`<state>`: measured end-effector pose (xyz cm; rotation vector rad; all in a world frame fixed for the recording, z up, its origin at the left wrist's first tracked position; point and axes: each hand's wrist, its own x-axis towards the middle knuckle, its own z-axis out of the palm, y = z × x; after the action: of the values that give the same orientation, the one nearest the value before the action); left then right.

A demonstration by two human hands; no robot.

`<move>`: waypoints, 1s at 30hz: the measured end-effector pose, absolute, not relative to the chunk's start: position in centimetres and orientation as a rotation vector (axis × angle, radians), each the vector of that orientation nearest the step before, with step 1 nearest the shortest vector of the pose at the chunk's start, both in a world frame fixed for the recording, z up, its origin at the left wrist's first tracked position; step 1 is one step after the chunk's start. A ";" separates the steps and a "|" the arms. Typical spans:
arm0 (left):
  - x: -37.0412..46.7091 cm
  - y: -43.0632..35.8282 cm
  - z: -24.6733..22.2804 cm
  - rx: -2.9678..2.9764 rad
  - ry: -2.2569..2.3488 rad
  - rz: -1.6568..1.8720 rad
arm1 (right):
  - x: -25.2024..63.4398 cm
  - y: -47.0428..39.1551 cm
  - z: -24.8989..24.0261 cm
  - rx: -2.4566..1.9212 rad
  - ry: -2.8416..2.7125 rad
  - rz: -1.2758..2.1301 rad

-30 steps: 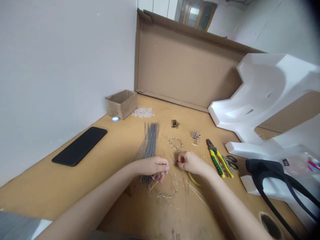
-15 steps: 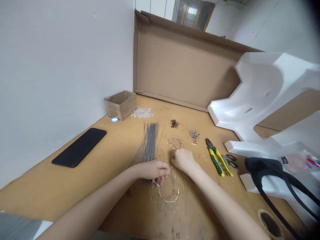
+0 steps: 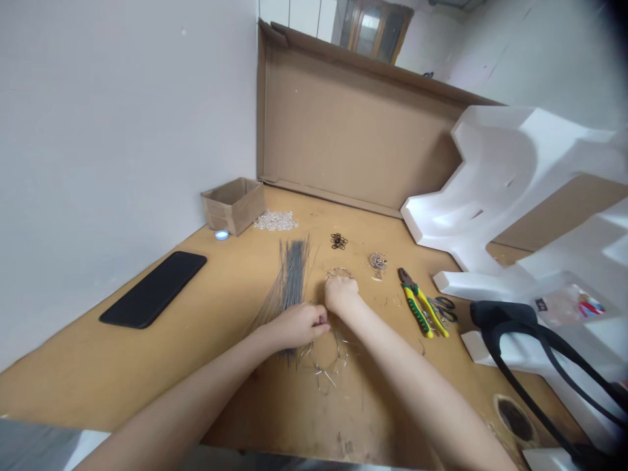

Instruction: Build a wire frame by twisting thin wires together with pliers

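My left hand [image 3: 305, 324] is closed in a pinch beside the bundle of grey wires [image 3: 294, 278]; what its fingers grip is too small to make out. A looped silvery wire piece [image 3: 338, 366] lies just below it on the table. My right hand [image 3: 341, 294] is closed, its fingers hidden behind the knuckles, at the near edge of a second wire ring [image 3: 339, 271]. Farther back are small black rings [image 3: 338, 241] and a pile of small metal rings [image 3: 377, 261].
Pliers [image 3: 417, 304] and scissors [image 3: 444, 307] lie at the right, near white foam [image 3: 451, 285] and a black strap [image 3: 505, 314]. A black phone [image 3: 154, 290], small cardboard box [image 3: 234, 206], clear beads [image 3: 276, 220] and blue-white cap [image 3: 222, 235] are left. Tall cardboard [image 3: 353, 131] stands behind.
My right hand has moved up and slightly left to the wire ring. My left hand has shifted slightly up, and the looped wire piece beneath it now lies lower and apart from its fingers.
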<state>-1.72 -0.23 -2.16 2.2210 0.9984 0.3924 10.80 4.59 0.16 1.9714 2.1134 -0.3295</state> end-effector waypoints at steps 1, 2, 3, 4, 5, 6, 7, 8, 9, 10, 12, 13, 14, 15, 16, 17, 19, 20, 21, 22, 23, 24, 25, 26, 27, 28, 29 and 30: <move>-1.8 -0.3 -2.0 2.220 1.000 0.394 | 11.1 4.8 0.3 2.021 2.132 -0.352; -1.8 -0.3 -1.8 2.225 0.998 0.408 | 11.5 5.0 0.5 2.074 2.164 -0.379; -1.9 -0.4 -1.6 2.235 0.993 0.434 | 12.0 5.1 0.8 2.121 2.202 -0.406; -1.9 -0.4 -1.3 2.249 0.986 0.478 | 12.6 5.1 1.1 2.156 2.254 -0.445; -1.9 -0.4 -1.1 2.257 0.991 0.542 | 13.3 4.9 1.4 2.187 2.322 -0.485; -1.9 -0.4 -0.9 2.243 1.017 0.621 | 13.9 4.7 1.7 2.209 2.399 -0.536; -1.9 -0.3 -0.8 2.198 1.058 0.714 | 14.4 4.3 2.0 2.220 2.479 -0.600; -1.8 -0.3 -0.7 2.116 1.096 0.811 | 14.8 3.9 2.1 2.214 2.554 -0.684; -1.7 -0.1 -0.6 1.997 1.113 0.904 | 15.0 3.3 2.2 2.201 2.614 -0.778; -1.6 0.0 -0.5 1.856 1.107 0.977 | 15.0 2.8 2.1 2.173 2.664 -0.877; -1.3 0.3 -0.5 1.558 0.953 1.029 | 14.7 1.8 1.8 2.144 2.724 -1.048; -1.2 0.4 -0.5 1.441 0.875 0.993 | 14.5 1.3 1.6 2.132 2.742 -1.118; -1.1 0.4 -0.5 1.358 0.819 0.960 | 14.3 0.9 1.4 2.126 2.754 -1.177; -1.0 0.5 -0.6 1.298 0.784 0.937 | 14.3 0.6 1.3 2.117 2.761 -1.235; -0.9 0.5 -0.6 1.260 0.767 0.918 | 14.6 0.2 1.2 2.108 2.764 -1.279; -0.9 0.5 -0.7 1.240 0.764 0.913 | 15.0 -0.3 1.2 2.104 2.765 -1.294; -0.9 0.5 -0.8 1.238 0.778 0.910 | 16.8 -1.4 1.3 2.128 2.757 -1.175; -0.9 0.6 -0.9 1.250 0.789 0.903 | 18.0 -2.2 1.4 2.161 2.731 -0.954; -0.9 0.6 -1.0 1.269 0.802 0.894 | 19.1 -3.0 1.4 2.164 2.654 -0.683; -0.9 0.7 -1.1 1.287 0.816 0.885 | 20.3 -3.8 1.4 2.157 2.556 -0.423; -0.9 0.7 -1.2 1.305 0.830 0.878 | 21.2 -4.5 1.3 2.111 2.458 -0.260; -0.9 0.7 -1.3 1.320 0.842 0.873 | 21.8 -5.2 1.1 2.065 2.382 -0.176; -0.9 0.8 -1.4 1.333 0.849 0.868 | 22.2 -5.7 0.9 2.027 2.333 -0.131; -1.0 0.8 -1.5 1.347 0.851 0.863 | 22.2 -6.1 0.6 1.996 2.304 -0.084; -1.0 0.8 -1.5 1.362 0.850 0.855 | 22.0 -6.3 0.3 1.970 2.276 -0.047; -1.0 0.8 -1.5 1.379 0.843 0.844 | 21.7 -6.4 0.1 1.957 2.251 -0.013; -1.0 0.7 -1.5 1.397 0.834 0.832 | 21.4 -6.3 -0.2 1.944 2.240 0.012; -1.1 0.6 -1.4 1.413 0.823 0.823 | 21.2 -6.0 -0.3 1.941 2.239 0.023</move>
<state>-1.07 0.64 -1.40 1.4132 0.8234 0.8225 21.16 -6.04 -0.32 1.9407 2.2390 0.0226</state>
